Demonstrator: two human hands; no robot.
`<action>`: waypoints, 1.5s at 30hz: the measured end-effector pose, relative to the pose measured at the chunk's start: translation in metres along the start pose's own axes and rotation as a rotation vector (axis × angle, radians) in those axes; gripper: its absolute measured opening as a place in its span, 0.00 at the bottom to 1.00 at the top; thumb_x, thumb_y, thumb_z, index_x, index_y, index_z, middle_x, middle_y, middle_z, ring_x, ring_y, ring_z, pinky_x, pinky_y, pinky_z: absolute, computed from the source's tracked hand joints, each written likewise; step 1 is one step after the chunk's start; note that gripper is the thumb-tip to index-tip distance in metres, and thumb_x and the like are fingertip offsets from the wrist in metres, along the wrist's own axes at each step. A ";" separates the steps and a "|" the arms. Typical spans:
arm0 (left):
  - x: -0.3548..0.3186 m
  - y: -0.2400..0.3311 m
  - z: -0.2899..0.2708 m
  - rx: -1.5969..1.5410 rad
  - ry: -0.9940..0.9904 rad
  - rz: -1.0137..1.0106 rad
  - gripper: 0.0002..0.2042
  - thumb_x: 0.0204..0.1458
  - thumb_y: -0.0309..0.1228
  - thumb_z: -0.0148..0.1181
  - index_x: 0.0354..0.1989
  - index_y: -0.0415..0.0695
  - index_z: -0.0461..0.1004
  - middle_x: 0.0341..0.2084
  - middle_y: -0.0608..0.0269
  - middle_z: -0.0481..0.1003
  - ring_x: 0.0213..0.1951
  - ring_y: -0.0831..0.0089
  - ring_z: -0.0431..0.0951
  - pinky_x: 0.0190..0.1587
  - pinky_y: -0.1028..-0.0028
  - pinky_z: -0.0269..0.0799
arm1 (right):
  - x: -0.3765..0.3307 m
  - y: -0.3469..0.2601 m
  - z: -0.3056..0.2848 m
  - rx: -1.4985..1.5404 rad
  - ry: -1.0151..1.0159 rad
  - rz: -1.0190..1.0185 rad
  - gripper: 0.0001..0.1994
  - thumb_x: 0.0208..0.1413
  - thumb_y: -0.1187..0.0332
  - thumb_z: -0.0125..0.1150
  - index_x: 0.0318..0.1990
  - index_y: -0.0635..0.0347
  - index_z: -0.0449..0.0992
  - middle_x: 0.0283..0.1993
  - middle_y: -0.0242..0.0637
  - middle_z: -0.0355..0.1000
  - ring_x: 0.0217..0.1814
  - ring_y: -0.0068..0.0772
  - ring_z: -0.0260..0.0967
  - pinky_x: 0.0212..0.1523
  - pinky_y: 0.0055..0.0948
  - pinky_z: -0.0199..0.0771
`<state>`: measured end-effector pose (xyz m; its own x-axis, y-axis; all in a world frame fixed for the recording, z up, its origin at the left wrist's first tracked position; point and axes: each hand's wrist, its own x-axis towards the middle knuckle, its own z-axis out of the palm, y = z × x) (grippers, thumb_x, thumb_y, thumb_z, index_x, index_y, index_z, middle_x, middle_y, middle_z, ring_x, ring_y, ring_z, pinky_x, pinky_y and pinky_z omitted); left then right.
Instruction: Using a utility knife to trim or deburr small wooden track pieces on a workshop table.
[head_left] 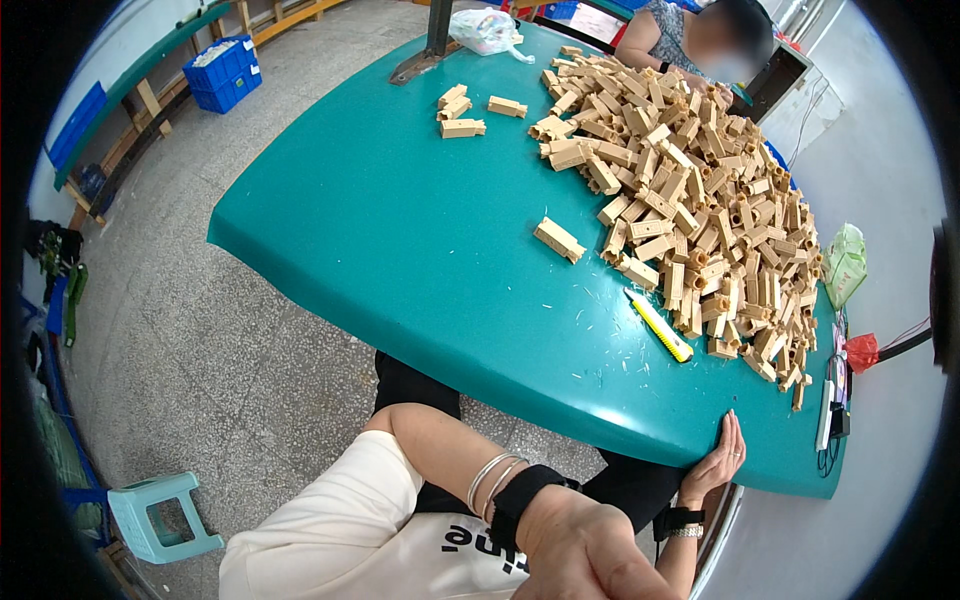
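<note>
My left hand [590, 553] is raised close to the view at the lower edge; its fingers are mostly cut off, so what it holds, if anything, cannot be seen. Bangles and a black strap circle that wrist. My right hand [716, 463] rests on the near right edge of the green-covered table [400, 230], fingers stretched out and nothing in them. Beyond it lies a yellow utility knife [660, 327], beside a large heap of small hollow wooden blocks [690, 215] with notched ends. One loose block [560, 240] lies left of the heap.
Several more blocks [461, 128] lie near a metal post [437, 35] and a plastic bag [485, 32]. Another person [660, 35] sits behind the heap. A power strip [826, 415] runs along the right edge. On the floor are a stool [160, 500] and blue crates [224, 80].
</note>
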<state>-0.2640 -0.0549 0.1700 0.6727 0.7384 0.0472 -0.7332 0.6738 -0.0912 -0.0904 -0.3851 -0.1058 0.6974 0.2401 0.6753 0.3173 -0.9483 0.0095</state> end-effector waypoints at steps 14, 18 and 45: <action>-0.027 -0.056 -0.041 0.011 0.025 0.027 0.17 0.57 0.28 0.53 0.44 0.76 0.75 0.34 0.67 0.77 0.48 0.72 0.70 0.60 0.75 0.60 | -0.001 0.005 -0.007 -0.042 0.003 0.015 0.25 0.68 0.63 0.26 0.57 0.62 0.73 0.59 0.41 0.72 0.63 0.40 0.67 0.66 0.41 0.56; -0.038 -0.061 -0.068 0.020 0.028 0.049 0.18 0.57 0.27 0.54 0.44 0.76 0.75 0.34 0.68 0.77 0.48 0.72 0.70 0.60 0.75 0.60 | 0.000 0.003 -0.005 -0.040 0.000 0.019 0.25 0.68 0.63 0.26 0.56 0.62 0.73 0.59 0.41 0.72 0.63 0.40 0.67 0.66 0.41 0.56; -0.030 -0.067 -0.065 0.068 0.036 0.177 0.23 0.52 0.20 0.58 0.47 0.72 0.74 0.36 0.73 0.78 0.49 0.74 0.71 0.58 0.77 0.62 | 0.002 0.006 -0.004 -0.030 -0.010 0.013 0.25 0.67 0.64 0.27 0.57 0.65 0.72 0.60 0.43 0.71 0.64 0.42 0.66 0.66 0.40 0.55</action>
<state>-0.2288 -0.1237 0.1104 0.5347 0.8450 0.0009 -0.8447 0.5345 -0.0273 -0.0893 -0.3914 -0.1017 0.7079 0.2295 0.6680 0.2887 -0.9571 0.0230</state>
